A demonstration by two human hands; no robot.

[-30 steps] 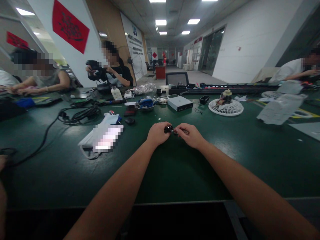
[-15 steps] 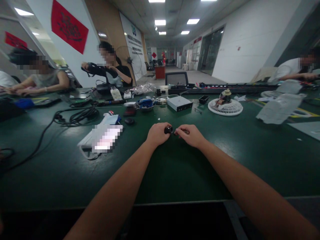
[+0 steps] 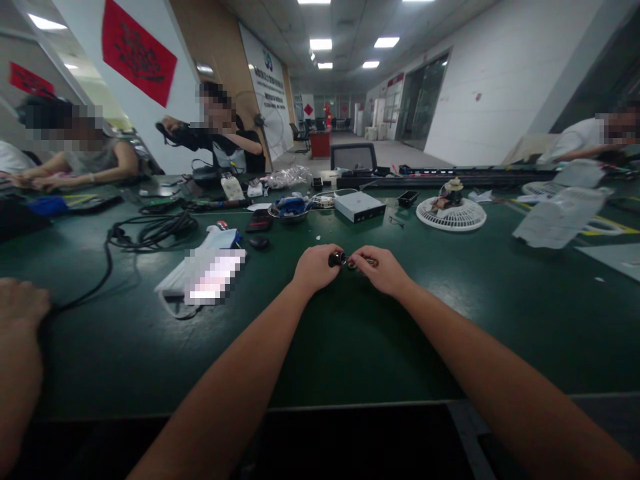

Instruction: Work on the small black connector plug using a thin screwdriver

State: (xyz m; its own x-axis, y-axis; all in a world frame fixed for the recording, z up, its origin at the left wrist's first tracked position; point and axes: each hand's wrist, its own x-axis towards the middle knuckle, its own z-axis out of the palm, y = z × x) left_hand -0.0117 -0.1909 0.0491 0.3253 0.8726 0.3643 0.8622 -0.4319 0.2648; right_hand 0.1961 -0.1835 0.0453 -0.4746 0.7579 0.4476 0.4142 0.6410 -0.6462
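My left hand (image 3: 316, 268) is wrapped round a small black cylinder (image 3: 341, 259), which looks like a flashlight body. Its shiny round end points right, toward the other hand. Just across a narrow gap, my right hand (image 3: 379, 268) pinches a small round dark part (image 3: 352, 265) between thumb and fingertips. Fingers cover much of both pieces, and the small part's exact kind is unclear. Both hands are low over the green tabletop (image 3: 360, 347), near the middle of the view.
To the left lie a face mask (image 3: 175, 283), a lit phone (image 3: 215, 277), a black mouse (image 3: 259, 243) and coiled cable (image 3: 150, 232). Beyond are a metal drive box (image 3: 359, 207) and a white fan grille (image 3: 451, 215). Another person's arm (image 3: 20, 360) rests at the left edge.
Another person's arm has come in at the left edge. The small part at my right fingertips shows more plainly. My left hand stays in place. Across the table, a person's raised black object has shifted left.
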